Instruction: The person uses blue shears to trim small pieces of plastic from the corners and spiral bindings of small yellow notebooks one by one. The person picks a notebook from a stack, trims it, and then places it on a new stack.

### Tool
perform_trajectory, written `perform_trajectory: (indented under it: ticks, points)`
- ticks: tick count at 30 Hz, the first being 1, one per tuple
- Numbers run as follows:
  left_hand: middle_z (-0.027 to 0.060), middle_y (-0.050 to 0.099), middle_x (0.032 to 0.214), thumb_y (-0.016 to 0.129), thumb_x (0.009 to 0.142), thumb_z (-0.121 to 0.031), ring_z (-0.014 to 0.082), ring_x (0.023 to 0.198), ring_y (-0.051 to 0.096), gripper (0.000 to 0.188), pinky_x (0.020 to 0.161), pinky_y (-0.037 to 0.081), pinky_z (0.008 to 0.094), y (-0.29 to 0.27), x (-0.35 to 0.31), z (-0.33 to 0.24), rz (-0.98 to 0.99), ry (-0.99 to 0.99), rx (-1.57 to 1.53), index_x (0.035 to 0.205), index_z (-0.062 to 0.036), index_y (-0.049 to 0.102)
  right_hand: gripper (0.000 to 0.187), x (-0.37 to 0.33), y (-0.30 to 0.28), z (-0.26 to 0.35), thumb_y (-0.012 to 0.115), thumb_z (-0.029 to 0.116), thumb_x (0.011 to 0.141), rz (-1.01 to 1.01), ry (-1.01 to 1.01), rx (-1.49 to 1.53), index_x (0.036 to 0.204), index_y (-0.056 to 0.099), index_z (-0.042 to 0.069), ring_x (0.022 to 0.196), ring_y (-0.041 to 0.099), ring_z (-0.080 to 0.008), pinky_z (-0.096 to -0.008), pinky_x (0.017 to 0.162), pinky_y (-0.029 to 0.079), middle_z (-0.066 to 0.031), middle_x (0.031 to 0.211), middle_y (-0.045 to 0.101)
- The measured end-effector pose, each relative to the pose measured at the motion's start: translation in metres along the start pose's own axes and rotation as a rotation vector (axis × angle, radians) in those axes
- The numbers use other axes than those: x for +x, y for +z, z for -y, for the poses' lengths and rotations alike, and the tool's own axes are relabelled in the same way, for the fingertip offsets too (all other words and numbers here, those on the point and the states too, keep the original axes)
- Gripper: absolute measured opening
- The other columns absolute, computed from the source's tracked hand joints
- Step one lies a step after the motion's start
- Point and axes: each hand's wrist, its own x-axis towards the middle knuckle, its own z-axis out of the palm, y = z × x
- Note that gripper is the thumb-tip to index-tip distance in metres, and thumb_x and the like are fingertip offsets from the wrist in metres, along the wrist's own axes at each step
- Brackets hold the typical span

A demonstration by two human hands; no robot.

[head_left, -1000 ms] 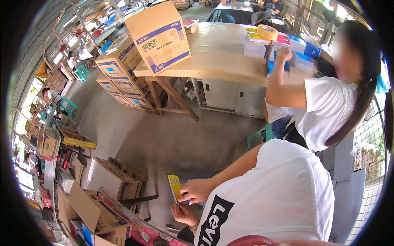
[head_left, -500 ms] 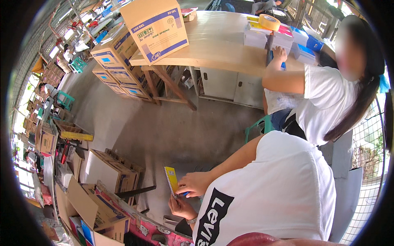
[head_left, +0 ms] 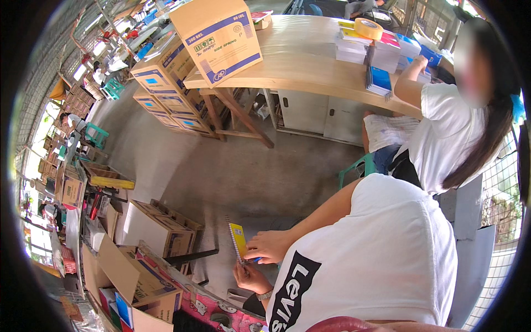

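Note:
A yellow-covered spiral notebook [head_left: 238, 239] is held low in front of my body, with its wire coil along the left side. My right hand [head_left: 268, 246] lies over its right edge, fingers curled onto the cover. At the notebook's near end, my left hand [head_left: 251, 278], with a watch on the wrist, pinches the corner by the coil. A small blue thing [head_left: 255, 259] shows between my hands; what it is cannot be made out.
A co-worker [head_left: 459, 127] sits at the wooden table [head_left: 310, 61], by stacked notebooks [head_left: 384, 52] and a tape roll [head_left: 368, 29]. A carton [head_left: 218, 44] stands on the table; more cartons [head_left: 160, 83] are stacked beside it. An open carton [head_left: 138, 276] with notebooks is at lower left.
The co-worker's hand has left the blue notebooks at the table edge and reached to the farther stacks. The view has shifted slightly. My hands keep nearly the same hold on the notebook.

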Motion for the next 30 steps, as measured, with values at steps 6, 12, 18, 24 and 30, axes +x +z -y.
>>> perform_trajectory:
  ticks: [6, 12, 18, 24, 30]
  points:
    - [0.0203, 0.065, 0.087, 0.059, 0.08, 0.004, 0.0354, 0.071, 0.062, 0.027, 0.063, 0.051, 0.0419, -0.001, 0.002, -0.007, -0.022, 0.042, -0.016, 0.106, 0.0066, 0.067, 0.044, 0.003, 0.006, -0.003, 0.064, 0.022, 0.088, 0.012, 0.007, 0.022, 0.128, 0.051, 0.01, 0.104, 0.056, -0.0357, -0.0454, 0.083, 0.047, -0.015, 0.115, 0.056]
    - [0.0202, 0.065, 0.087, 0.06, 0.079, 0.004, 0.034, 0.071, 0.062, 0.027, 0.063, 0.051, 0.0415, -0.003, 0.006, -0.015, -0.022, 0.021, -0.019, 0.105, 0.006, 0.067, 0.041, 0.004, 0.002, 0.002, 0.063, 0.019, 0.088, 0.005, 0.057, 0.202, 0.126, 0.051, 0.009, 0.103, 0.056, -0.038, -0.0481, 0.085, 0.047, -0.0167, 0.115, 0.055]
    - [0.0172, 0.067, 0.085, 0.061, 0.081, 0.001, 0.0335, 0.074, 0.064, 0.022, 0.066, 0.052, 0.0408, 0.008, 0.002, 0.008, 0.078, 0.04, -0.065, 0.101, 0.0044, 0.068, 0.043, -0.002, 0.01, -0.009, 0.065, 0.02, 0.086, 0.013, 0.092, 0.129, 0.126, 0.051, 0.011, 0.106, 0.056, -0.0353, -0.0477, 0.084, 0.046, -0.0138, 0.115, 0.057]
    - [0.0162, 0.068, 0.084, 0.062, 0.082, -0.003, 0.0336, 0.074, 0.064, 0.018, 0.067, 0.051, 0.0414, 0.027, -0.013, 0.015, 0.085, -0.042, -0.199, 0.098, 0.0033, 0.069, 0.041, -0.011, 0.002, -0.011, 0.066, 0.024, 0.084, 0.049, 0.136, 0.086, 0.121, 0.053, 0.014, 0.106, 0.058, -0.0342, -0.049, 0.083, 0.048, -0.0129, 0.112, 0.058]
    - [0.0172, 0.066, 0.082, 0.062, 0.085, -0.003, 0.0336, 0.071, 0.063, 0.016, 0.064, 0.05, 0.042, 0.022, -0.007, 0.008, 0.073, -0.016, -0.136, 0.098, 0.0043, 0.068, 0.044, -0.011, -0.001, -0.006, 0.065, 0.024, 0.087, 0.05, 0.129, 0.007, 0.128, 0.053, 0.014, 0.104, 0.056, -0.03, -0.0439, 0.083, 0.044, -0.0111, 0.114, 0.057]
